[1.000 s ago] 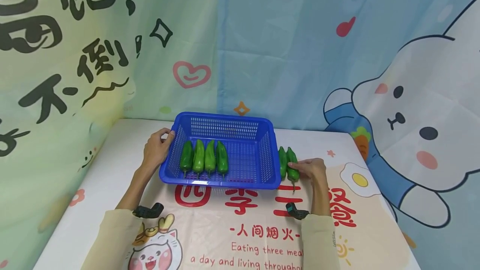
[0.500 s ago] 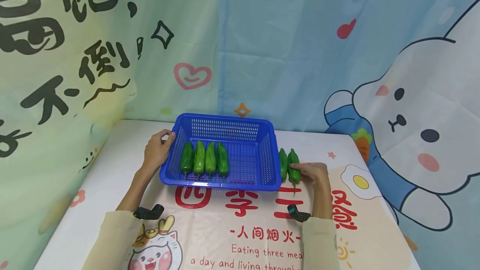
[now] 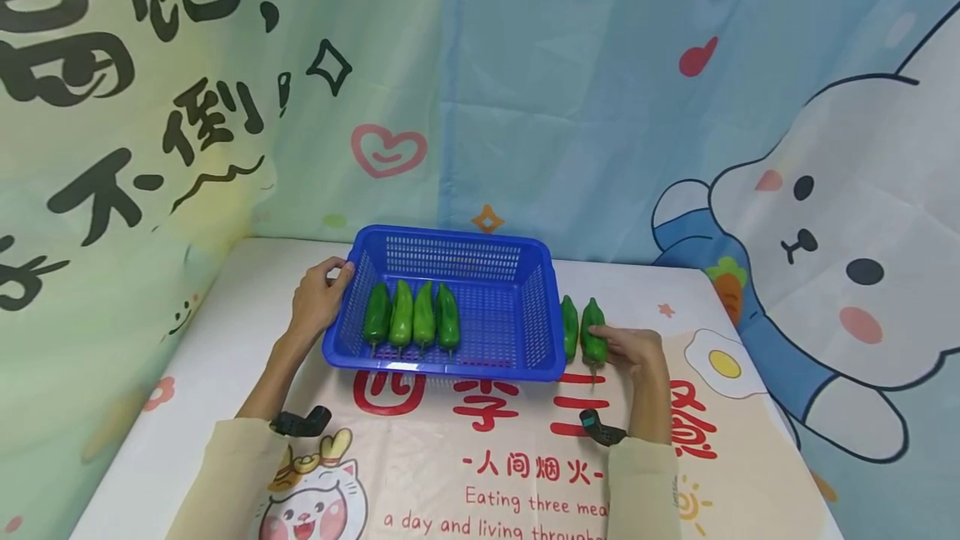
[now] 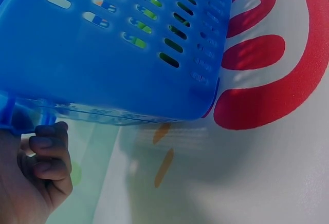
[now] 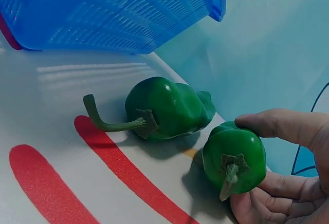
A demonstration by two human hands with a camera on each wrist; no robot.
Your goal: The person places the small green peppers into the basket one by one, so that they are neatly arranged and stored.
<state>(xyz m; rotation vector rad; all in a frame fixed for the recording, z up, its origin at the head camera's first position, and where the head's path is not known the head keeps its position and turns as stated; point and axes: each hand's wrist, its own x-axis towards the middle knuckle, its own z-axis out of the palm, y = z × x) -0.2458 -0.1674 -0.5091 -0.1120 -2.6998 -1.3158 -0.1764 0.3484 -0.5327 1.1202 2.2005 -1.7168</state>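
My left hand (image 3: pixel 317 300) grips the left rim of a blue plastic basket (image 3: pixel 450 372); in the left wrist view its curled fingers (image 4: pixel 51 154) are at the basket's edge. Several green peppers (image 3: pixel 401 319) lie side by side in the left part of the basket. Just right of it my right hand (image 3: pixel 633 348) pinches a green pepper (image 5: pixel 234 157) between thumb and fingers, stem toward me. Whether this pepper touches the table I cannot tell. Another green pepper (image 5: pixel 164 108) with a bent stem lies on the table between the basket and the held one.
The printed tablecloth (image 3: pixel 525 473) bears red characters and English words. Behind the table hangs a cartoon-patterned curtain (image 3: pixel 525 107). Inside the basket, bare mesh floor (image 3: pixel 487 323) shows right of the peppers.
My right hand has shifted slightly right with the pepper, widening the gap to the other pepper beside the basket. My left hand keeps its grip on the rim.
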